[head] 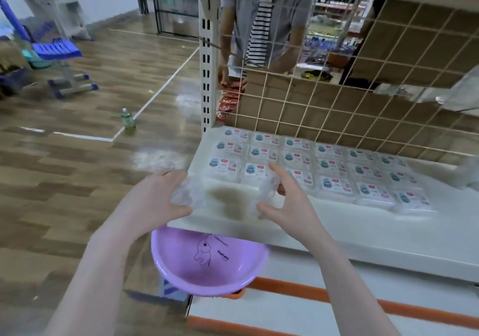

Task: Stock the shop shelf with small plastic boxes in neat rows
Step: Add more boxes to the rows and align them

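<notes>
Hands first: left hand (166, 193) and right hand (287, 200) each have fingers curled round one end of a blurry clear plastic box (225, 198), holding it just above the near left part of the white shelf (363, 232). Rows of small boxes (318, 169) with blue and red labels already sit flat further back, three deep, running off to the right. Purple basin (207, 263) sits right below the shelf edge. Someone in a striped scarf (261, 24) stands behind the wire grid (363, 89).

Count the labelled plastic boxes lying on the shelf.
18: three rows of six labelled boxes on the white shelf, starting at its left end. The right hand partly covers one; more could be stacked beneath.
</notes>
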`<state>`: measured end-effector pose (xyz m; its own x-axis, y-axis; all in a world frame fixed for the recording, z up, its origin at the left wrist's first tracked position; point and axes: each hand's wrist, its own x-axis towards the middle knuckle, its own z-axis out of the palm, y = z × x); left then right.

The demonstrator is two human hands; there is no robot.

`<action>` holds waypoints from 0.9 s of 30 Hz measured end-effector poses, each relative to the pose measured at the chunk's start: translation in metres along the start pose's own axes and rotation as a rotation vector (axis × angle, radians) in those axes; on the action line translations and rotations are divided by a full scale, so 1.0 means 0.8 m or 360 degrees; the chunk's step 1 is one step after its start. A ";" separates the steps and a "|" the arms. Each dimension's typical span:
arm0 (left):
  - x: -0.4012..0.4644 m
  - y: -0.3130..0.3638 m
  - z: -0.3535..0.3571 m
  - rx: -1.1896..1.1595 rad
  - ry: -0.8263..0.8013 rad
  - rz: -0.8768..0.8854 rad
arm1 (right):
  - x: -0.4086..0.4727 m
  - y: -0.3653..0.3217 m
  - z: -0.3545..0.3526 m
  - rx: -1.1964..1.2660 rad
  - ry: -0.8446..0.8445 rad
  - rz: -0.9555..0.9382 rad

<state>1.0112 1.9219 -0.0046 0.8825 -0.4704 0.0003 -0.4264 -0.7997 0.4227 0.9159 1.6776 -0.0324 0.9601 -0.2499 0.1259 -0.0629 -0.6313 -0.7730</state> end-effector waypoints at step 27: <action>0.001 0.010 0.023 -0.0087 0.0096 -0.0084 | -0.051 0.022 -0.008 -0.1229 -0.0108 0.0059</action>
<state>1.0048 1.9082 -0.0177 0.9144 -0.4037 0.0304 -0.3690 -0.8003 0.4726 0.8739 1.6721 -0.0470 0.9666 -0.2513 0.0509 -0.2439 -0.9623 -0.1203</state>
